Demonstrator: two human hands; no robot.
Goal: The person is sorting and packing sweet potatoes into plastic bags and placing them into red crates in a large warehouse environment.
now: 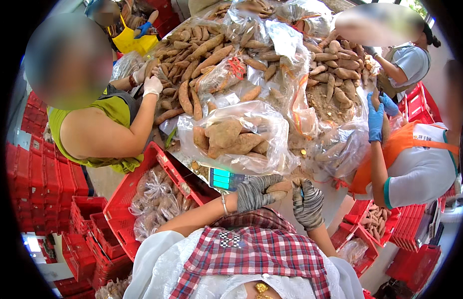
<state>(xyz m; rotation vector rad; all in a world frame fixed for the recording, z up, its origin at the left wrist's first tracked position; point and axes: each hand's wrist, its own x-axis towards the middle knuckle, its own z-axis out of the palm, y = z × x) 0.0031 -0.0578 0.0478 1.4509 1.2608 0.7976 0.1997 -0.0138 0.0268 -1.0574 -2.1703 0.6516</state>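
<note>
In a grey striped knit glove, my left hand (255, 193) is closed round a brown sweet potato (282, 186) in front of my chest. My right hand (308, 203), gloved the same way, is closed at the sweet potato's other end. A small dark piece shows at its fingertips, too small to name. Just beyond my hands a clear plastic bag (276, 158) lies wide open, with several large sweet potatoes (230, 138) inside. A scale with a lit green display (222, 178) sits by my left wrist.
A heap of loose sweet potatoes (194, 55) covers the far table, with more at right (341, 74). A red crate (123, 199) of bagged sweet potatoes stands at my left. Red crates (42, 174) are stacked farther left. Co-workers stand at left (102, 124) and right (415, 164), handling sweet potatoes.
</note>
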